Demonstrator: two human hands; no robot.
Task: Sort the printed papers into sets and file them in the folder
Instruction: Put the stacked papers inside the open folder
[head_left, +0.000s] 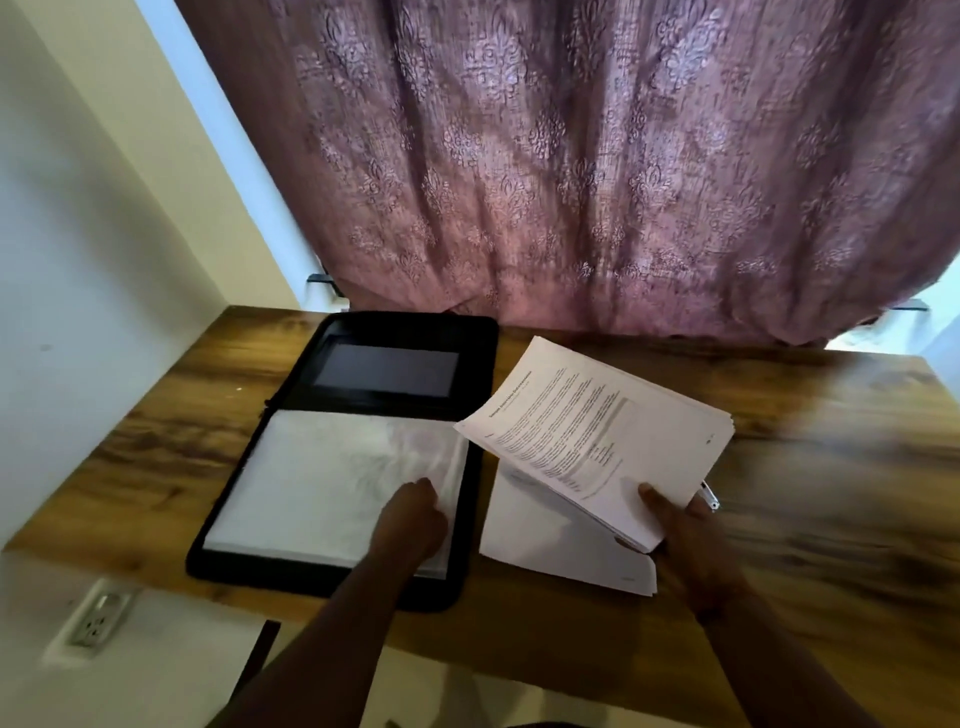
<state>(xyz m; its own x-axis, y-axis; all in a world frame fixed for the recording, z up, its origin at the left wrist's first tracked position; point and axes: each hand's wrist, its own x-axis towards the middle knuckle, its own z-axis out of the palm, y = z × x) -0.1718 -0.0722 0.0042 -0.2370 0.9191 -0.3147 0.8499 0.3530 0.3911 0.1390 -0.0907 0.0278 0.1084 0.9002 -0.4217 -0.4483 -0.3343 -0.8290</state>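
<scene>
Black zip-around folder (340, 457) lies open on the wooden tabletop (779, 493); left hand (413, 519) should keep its grip pinching the clear sleeve (332, 483) wide while right hand (685, 540), gripping the white printed stack (597, 431), feeds it in squarely.

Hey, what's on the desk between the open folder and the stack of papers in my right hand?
In the head view, loose white sheets lie on the desk between the folder and the raised stack.
</scene>
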